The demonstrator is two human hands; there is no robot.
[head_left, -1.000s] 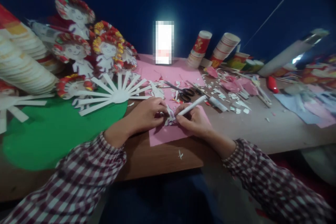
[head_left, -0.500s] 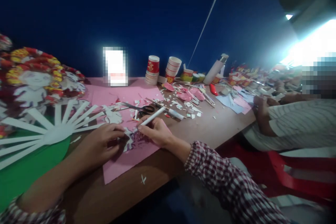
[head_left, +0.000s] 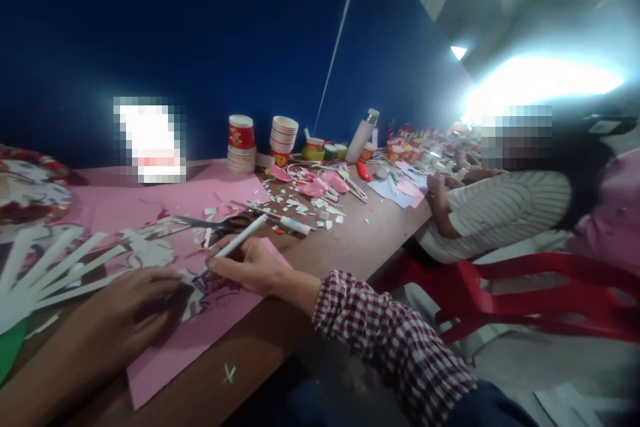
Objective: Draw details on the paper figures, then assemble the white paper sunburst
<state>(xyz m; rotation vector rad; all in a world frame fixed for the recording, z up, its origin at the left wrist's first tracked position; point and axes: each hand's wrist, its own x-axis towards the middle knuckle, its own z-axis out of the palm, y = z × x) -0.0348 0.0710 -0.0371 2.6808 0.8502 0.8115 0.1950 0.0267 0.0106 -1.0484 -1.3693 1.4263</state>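
Observation:
A slim white pen (head_left: 243, 235) is pinched in my right hand (head_left: 256, 268), its lower end down near a small white paper cutout (head_left: 191, 297). My left hand (head_left: 143, 293) grips the left edge of that cutout with bent fingers; the thumb's contact is partly hidden. Purple marks or strips lie around the cutout, too blurred to make out. Beneath both hands is a pink paper sheet (head_left: 160, 363). Dark-handled scissors (head_left: 235, 221) lie just beyond my right hand, beside a white tube-like marker (head_left: 296, 225).
A white paper fan (head_left: 20, 290) spreads at the left. Paper cups (head_left: 241, 140) and a tilted flask (head_left: 361, 137) stand along the blue wall. Paper scraps (head_left: 325, 213) litter the table. At right a person in a striped sleeve (head_left: 505, 210) works near a red chair (head_left: 520, 293).
The view has swung to the right, so everything sits further left and more of the neighbouring person and red chair shows. Both hands keep their hold on the pen and cutout.

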